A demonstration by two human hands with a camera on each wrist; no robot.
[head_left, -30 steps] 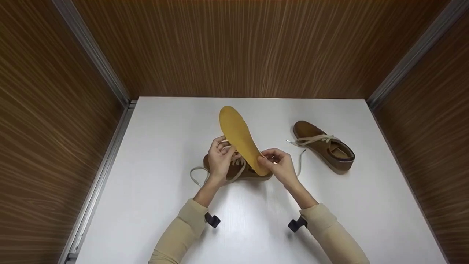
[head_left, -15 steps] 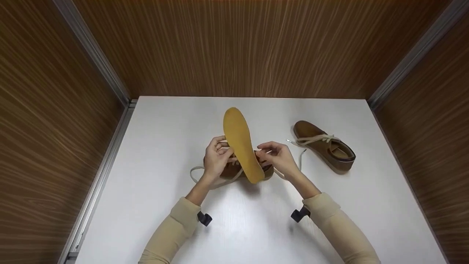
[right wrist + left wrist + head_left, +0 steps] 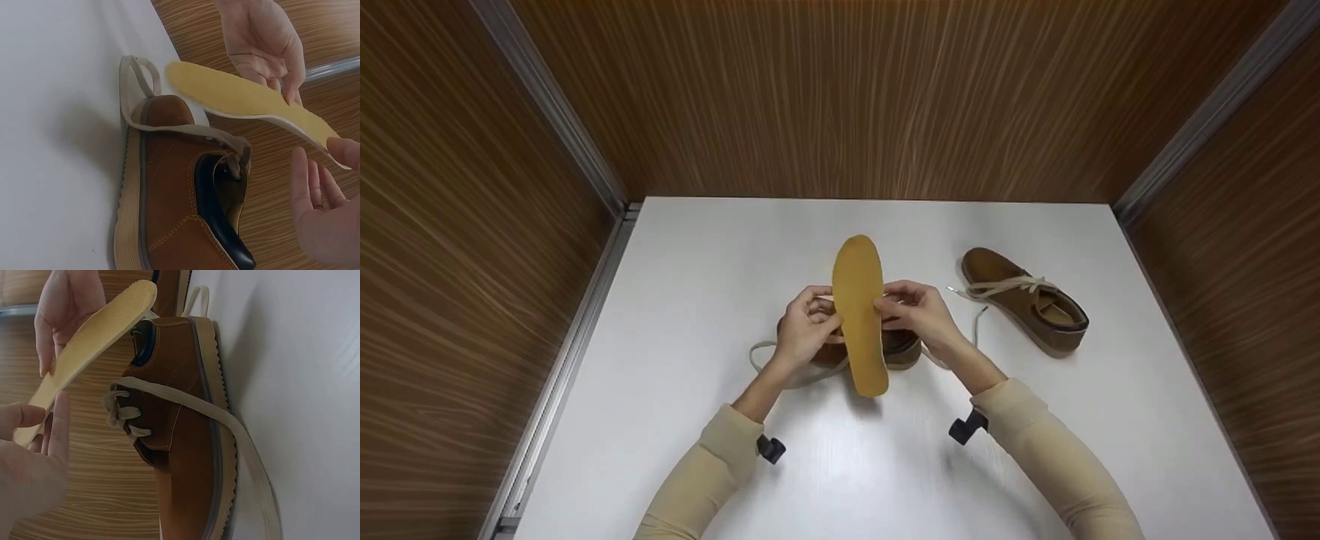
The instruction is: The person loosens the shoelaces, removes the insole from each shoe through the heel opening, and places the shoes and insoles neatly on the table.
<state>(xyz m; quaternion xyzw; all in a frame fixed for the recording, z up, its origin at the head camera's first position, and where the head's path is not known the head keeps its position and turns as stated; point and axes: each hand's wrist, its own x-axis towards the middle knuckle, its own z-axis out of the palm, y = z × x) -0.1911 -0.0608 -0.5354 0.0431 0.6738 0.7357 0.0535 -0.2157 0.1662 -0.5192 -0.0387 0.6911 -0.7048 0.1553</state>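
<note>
A yellow insole (image 3: 859,315) is held up lengthwise between both hands, with its narrower end toward the person. My left hand (image 3: 804,326) pinches its left edge between thumb and fingers. At the opposite edge, my right hand (image 3: 921,311) pinches it the same way. Beneath the insole stands a brown lace-up shoe (image 3: 901,349), partly hidden by the hands and insole; its dark-lined opening faces up in the right wrist view. The insole (image 3: 242,95) shows a pale underside there. A loose beige lace (image 3: 191,402) hangs over the shoe's side in the left wrist view.
A second brown shoe (image 3: 1024,300) lies to the right on the white table (image 3: 697,255), its laces loosely spread. Wood-grain panels (image 3: 840,97) close off the back and both sides.
The insole has turned from slanting to nearly straight and come lower, toward the person. My right hand has shifted from its near end up to its middle edge.
</note>
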